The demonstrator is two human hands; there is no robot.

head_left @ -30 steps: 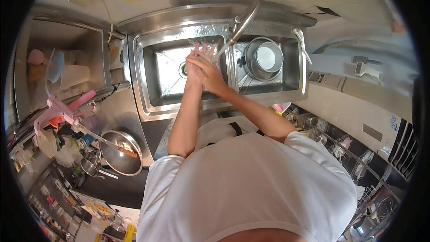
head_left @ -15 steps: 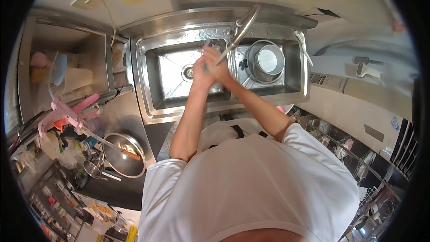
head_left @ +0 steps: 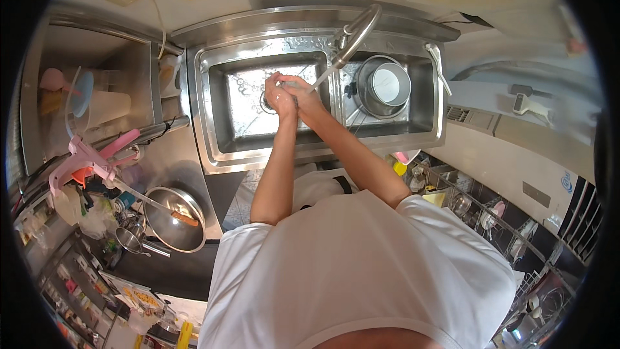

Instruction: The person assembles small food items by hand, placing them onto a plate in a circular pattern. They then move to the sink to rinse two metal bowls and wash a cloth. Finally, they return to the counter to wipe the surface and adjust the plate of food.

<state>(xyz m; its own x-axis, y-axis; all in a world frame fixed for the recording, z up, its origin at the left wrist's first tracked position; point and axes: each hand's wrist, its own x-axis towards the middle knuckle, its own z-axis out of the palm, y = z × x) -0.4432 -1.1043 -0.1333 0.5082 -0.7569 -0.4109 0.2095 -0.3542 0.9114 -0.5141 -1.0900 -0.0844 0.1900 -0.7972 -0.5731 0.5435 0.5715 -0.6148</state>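
My left hand [head_left: 281, 98] is cupped with its palm up over the left basin [head_left: 223, 113] of a steel double sink, wet or lathered with white spots. My right hand [head_left: 306, 97] lies against it, fingers stretched across toward the left fingers. Their wrists are close together. A stream of water [head_left: 319, 81] runs from the curved steel faucet [head_left: 363, 33] onto the right hand. No object shows in either hand. The drain [head_left: 265, 103] is partly hidden behind the left hand.
In the right basin a round metal pot [head_left: 368, 108] holds a smaller round tin [head_left: 391, 85]. A white handled tool [head_left: 438, 68] rests on the sink's right rim. To the left stand a steel bowl [head_left: 155, 216] and a pink-handled gadget [head_left: 90, 158]. A wire rack [head_left: 475, 203] is at the right.
My hands have shifted left and parted from a blurred, pressed-together rub into a cupped pose. The water now falls on the right hand. My view has shifted slightly.
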